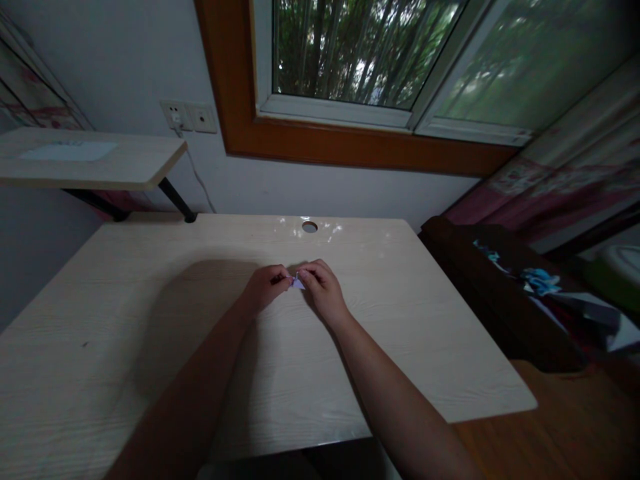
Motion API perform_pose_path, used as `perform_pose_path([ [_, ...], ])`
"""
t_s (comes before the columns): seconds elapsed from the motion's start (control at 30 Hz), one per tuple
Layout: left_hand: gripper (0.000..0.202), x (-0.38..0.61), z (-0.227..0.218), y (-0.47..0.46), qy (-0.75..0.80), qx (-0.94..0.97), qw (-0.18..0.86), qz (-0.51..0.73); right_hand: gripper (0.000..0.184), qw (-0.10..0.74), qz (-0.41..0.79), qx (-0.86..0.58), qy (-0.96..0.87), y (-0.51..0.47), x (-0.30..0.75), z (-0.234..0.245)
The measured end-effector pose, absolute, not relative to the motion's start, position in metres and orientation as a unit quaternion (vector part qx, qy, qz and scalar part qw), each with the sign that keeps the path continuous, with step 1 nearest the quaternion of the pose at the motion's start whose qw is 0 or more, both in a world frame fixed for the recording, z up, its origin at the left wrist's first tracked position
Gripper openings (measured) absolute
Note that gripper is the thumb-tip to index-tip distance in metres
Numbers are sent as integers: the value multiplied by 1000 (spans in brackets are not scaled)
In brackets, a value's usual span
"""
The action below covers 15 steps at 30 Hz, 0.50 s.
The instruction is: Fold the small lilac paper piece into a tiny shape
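A small piece of folded pale purple paper [297, 283] is held between my two hands over the middle of the desk [390, 320]. My left hand [267, 287] pinches its left side between thumb and fingers. On the other side, the thumb and fingertips of my right hand [323, 288] close on the paper's upper right part. A pointed corner shows below the fingertips. The fingers hide much of the paper, so its full folded shape cannot be made out.
A raised shelf [145, 170] with a white sheet [70, 151] on it stands at the back left. Behind my hands is a round cable hole [309, 227]. A dark wooden piece of furniture [475, 300] with blue crumpled items [541, 281] stands right of the desk.
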State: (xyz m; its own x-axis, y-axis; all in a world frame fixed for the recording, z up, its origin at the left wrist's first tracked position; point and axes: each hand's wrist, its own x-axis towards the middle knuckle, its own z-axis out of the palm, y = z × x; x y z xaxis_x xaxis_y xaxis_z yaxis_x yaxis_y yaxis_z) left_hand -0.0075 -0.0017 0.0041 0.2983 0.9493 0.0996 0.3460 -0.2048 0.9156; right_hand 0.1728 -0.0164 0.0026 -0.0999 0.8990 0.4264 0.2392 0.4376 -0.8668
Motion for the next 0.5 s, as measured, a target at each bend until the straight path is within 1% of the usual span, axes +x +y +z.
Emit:
perform_pose_path([
  [0.13, 17, -7, 7, -1, 487, 640, 438, 401, 20, 550, 340, -447, -618, -15, 170, -3],
  [0.23, 19, -7, 9, 0, 514, 577, 442, 455, 16, 564, 346, -453, -597, -15, 168, -5],
  [0.33, 22, -6, 7, 0, 525, 544, 439, 486, 15, 537, 319, -461, -630, -17, 168, -2],
  [0.5, 26, -5, 3, 1, 544, 545, 410, 488, 16, 497, 281, -466, -676, -18, 166, 3],
])
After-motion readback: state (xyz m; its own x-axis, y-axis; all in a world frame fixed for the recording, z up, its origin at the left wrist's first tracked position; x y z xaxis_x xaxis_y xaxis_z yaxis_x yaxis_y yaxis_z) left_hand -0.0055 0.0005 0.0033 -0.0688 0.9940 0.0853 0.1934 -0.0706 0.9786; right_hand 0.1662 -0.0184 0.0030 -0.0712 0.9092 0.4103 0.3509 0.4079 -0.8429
